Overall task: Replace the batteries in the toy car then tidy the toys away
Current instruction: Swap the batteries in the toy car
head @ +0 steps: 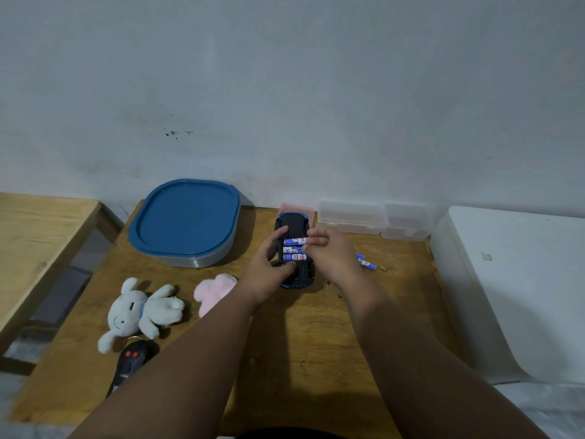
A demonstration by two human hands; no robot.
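Seems midway: grips upturned toy car point(300, 277) at table's point(316, 343) back-centre in curled left hand point(269, 267), sets bent right hand point(332, 251) on three seated batteries point(292, 249), pinch unclear, closing up and stowing plush rabbit point(139, 312), remote point(126, 365) undone.

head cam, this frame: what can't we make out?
Head view only:
- Batteries in the toy car: right ends hidden by the right hand; whether it pinches one is unclear.
- Loose batteries: partly behind the right hand, count unclear.
- Pink plush: partly behind the left arm.
- Remote: near end covered by the left arm.
- Lidded container: contents hidden by its opaque blue lid.
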